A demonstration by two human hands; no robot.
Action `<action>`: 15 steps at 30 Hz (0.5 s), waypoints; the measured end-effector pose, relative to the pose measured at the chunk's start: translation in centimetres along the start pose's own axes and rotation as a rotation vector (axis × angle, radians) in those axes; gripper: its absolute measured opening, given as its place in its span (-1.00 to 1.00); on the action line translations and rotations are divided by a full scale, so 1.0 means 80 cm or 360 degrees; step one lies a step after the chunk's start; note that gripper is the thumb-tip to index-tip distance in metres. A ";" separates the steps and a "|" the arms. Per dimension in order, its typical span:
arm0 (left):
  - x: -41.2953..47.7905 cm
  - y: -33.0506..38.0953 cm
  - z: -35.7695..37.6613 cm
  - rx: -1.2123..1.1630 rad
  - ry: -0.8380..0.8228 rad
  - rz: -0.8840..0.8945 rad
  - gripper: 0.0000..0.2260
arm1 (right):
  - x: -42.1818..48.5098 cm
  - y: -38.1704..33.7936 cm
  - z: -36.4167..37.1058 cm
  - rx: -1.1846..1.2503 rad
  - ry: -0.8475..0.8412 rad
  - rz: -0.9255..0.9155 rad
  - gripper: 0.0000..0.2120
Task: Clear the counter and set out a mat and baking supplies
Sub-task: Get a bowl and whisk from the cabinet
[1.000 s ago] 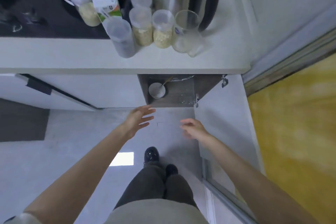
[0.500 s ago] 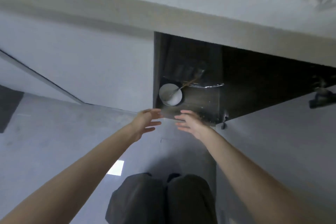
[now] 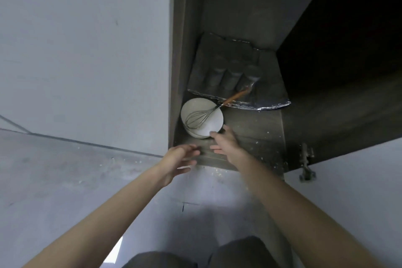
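Observation:
A white bowl sits on the floor of an open low cabinet, near its left wall. A wire whisk with a wooden handle lies in the bowl, handle pointing back right. My right hand reaches into the cabinet and its fingertips touch the bowl's front rim, fingers fairly straight. My left hand hovers at the cabinet's front edge, fingers relaxed and holding nothing, a little short of the bowl.
Behind the bowl lies a sheet of crinkled foil with dark cylinders on it. The open cabinet door with its hinge stands to the right. A closed grey cabinet front is at left, grey floor below.
The view has dropped closer to the cabinet. Both hands moved forward; the right one now reaches inside and touches the bowl's rim, the left is at the cabinet's edge.

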State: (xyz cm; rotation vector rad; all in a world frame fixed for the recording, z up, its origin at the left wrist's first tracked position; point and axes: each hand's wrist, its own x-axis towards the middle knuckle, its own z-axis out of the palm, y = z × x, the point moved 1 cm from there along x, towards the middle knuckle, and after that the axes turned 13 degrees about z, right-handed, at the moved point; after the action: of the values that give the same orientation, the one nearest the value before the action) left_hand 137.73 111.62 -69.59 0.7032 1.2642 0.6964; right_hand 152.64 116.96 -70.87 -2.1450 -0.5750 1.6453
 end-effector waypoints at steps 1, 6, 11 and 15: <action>0.006 -0.004 -0.001 0.0010 -0.0011 0.0013 -0.76 | 0.007 -0.001 0.003 0.0043 -0.0032 0.0005 -0.47; 0.012 -0.014 -0.001 0.0078 -0.0074 0.0134 -0.76 | 0.016 -0.006 0.010 0.0496 -0.0290 0.0118 -0.71; -0.014 -0.009 0.003 0.0485 -0.0115 0.0448 -0.81 | 0.005 0.004 -0.002 0.0518 -0.0234 0.0088 -0.55; -0.018 0.011 0.013 0.0780 0.0058 0.1055 -0.85 | -0.008 0.022 -0.027 0.0364 -0.0210 0.0033 -0.51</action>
State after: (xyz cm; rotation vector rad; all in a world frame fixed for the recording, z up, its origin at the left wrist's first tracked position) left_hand 138.48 110.90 -67.88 1.5596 1.2456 0.9400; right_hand 154.77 115.05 -70.72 -1.8965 -0.3815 1.7801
